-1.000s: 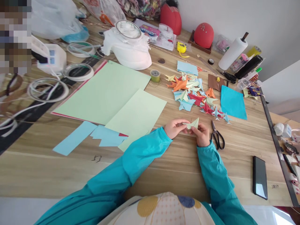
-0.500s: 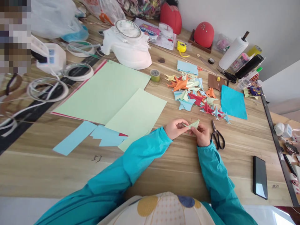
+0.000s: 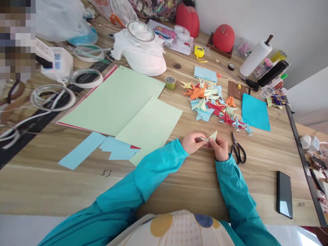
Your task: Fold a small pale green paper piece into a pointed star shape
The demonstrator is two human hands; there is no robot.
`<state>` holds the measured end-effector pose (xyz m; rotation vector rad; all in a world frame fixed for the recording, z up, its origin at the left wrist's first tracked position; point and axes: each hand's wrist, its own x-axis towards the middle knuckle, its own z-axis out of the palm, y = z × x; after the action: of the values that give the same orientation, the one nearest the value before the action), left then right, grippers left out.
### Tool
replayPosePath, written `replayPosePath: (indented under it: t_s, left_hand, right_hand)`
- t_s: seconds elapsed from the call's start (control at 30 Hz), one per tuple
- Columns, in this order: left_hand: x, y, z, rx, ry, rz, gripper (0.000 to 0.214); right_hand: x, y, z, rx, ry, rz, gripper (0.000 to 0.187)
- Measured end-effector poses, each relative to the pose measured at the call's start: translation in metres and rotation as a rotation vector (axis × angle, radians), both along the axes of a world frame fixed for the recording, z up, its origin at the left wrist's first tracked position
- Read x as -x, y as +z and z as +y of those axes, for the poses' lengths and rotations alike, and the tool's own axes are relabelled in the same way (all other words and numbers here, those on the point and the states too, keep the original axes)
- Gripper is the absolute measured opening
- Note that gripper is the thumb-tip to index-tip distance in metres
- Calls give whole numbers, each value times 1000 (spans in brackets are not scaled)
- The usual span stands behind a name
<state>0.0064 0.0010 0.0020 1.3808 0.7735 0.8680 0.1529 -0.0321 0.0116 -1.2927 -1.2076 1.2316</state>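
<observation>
Between my two hands is a small pale green folded paper (image 3: 212,136) with pointed tips, held just above the table. My left hand (image 3: 192,142) pinches its left side, thumb and fingers closed. On the other side my right hand (image 3: 220,147) is closed on it, the thumb pressed to the paper's face; the fingertips behind are hidden. Black-handled scissors (image 3: 238,150) lie right of my right hand. Beyond my hands is a heap of folded paper shapes (image 3: 205,95) in orange, red, blue and pale green.
Large pale green sheets (image 3: 151,119) and blue paper strips (image 3: 82,150) lie to the left. A phone (image 3: 284,194) rests near the right edge. Turquoise paper (image 3: 255,112), a thread spool (image 3: 169,82) and a yellow tape measure (image 3: 199,51) lie farther back. Cable coils (image 3: 52,97) sit at the left.
The fingers of both hands have shifted very slightly around the folded paper, and its tip has moved a little left. The other things stay as they were.
</observation>
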Motion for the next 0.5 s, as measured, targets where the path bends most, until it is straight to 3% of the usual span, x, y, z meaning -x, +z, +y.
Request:
replayPosePath:
  t_s: [0.17, 0.5]
  left_hand:
    - [0, 3, -1, -12, 15, -17, 15]
    - [-1, 5, 1, 147, -9, -56, 21]
  right_hand:
    - [0, 2, 0, 13, 31, -10, 24]
    - [-1, -2, 0, 18, 20, 8, 21]
